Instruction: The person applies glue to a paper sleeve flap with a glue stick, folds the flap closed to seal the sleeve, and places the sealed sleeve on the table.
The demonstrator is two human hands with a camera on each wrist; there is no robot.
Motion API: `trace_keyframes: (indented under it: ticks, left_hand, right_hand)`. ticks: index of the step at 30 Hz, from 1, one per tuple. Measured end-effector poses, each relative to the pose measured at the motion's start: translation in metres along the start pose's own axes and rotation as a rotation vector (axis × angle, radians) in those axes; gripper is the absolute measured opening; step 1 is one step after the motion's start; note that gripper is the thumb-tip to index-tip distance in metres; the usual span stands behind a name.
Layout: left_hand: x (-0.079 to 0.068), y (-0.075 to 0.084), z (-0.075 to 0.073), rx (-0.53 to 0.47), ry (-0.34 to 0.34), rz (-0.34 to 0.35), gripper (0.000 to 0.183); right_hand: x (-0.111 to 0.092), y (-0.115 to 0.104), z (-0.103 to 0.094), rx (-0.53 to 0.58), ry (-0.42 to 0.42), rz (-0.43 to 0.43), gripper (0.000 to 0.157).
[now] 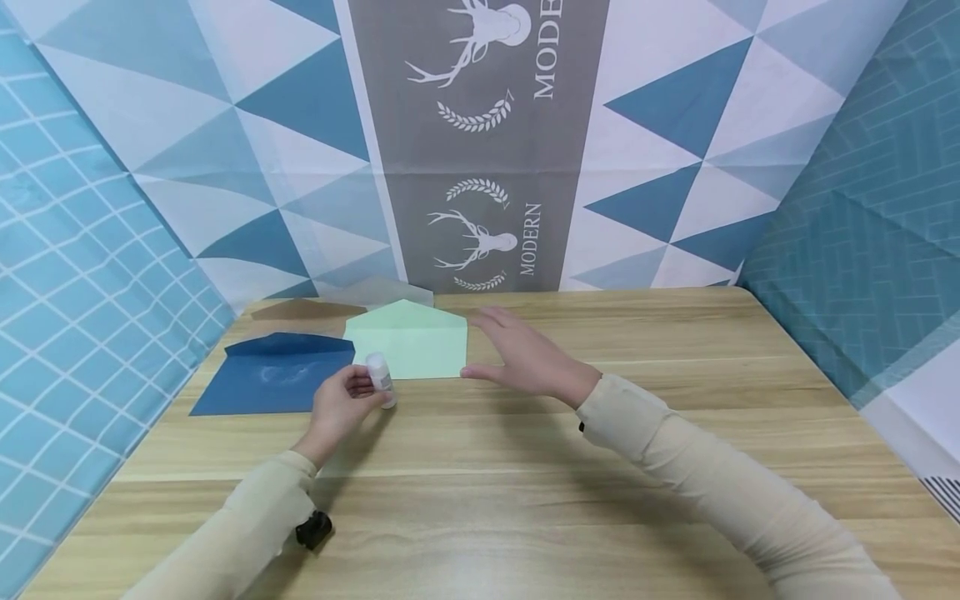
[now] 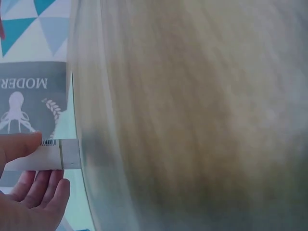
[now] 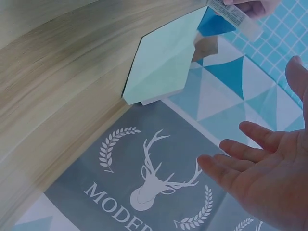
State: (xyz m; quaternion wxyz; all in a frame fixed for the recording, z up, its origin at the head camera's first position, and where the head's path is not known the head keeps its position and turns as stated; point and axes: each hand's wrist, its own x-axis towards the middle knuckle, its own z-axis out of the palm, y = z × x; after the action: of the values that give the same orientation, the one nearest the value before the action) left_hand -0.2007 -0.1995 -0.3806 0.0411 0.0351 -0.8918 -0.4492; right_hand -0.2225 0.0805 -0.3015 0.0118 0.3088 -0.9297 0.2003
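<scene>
My left hand (image 1: 341,412) pinches a white glue stick (image 1: 381,379) between thumb and fingers, tilted above the table. In the left wrist view the glue stick (image 2: 45,156) shows a barcode label and a paler end. Beyond it lies a mint green envelope (image 1: 408,348) with its flap unfolded away from me. A dark blue envelope (image 1: 262,385), flap also unfolded, lies left of it and bears whitish smears. My right hand (image 1: 528,358) is beside the green envelope's right edge, fingers spread and holding nothing; in the right wrist view its palm (image 3: 279,183) shows bare.
Behind these lie a brown envelope (image 1: 303,309) and a pale grey envelope (image 1: 386,292), both partly covered. The wooden table (image 1: 525,500) ends at a patterned cloth wall (image 1: 480,150) at the back. Blue tiled-pattern cloth (image 1: 67,275) borders the left side.
</scene>
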Motion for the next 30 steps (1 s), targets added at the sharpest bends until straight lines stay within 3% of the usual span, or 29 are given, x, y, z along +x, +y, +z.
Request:
trace_keyframes:
  ticks: [10, 20, 30]
  left_hand:
    - [-0.004, 0.021, 0.009, 0.024, -0.007, 0.136, 0.035]
    - [0.003, 0.059, 0.031, 0.028, 0.001, 0.374, 0.029]
    - [0.002, 0.093, 0.032, 0.086, 0.018, 0.563, 0.023]
  right_hand:
    - [0.004, 0.0, -0.003, -0.012, 0.0, 0.018, 0.087]
    - [-0.001, 0.006, -0.008, 0.047, 0.026, 0.047, 0.09]
    - [-0.014, 0.002, -0.014, 0.095, 0.168, -0.024, 0.076]
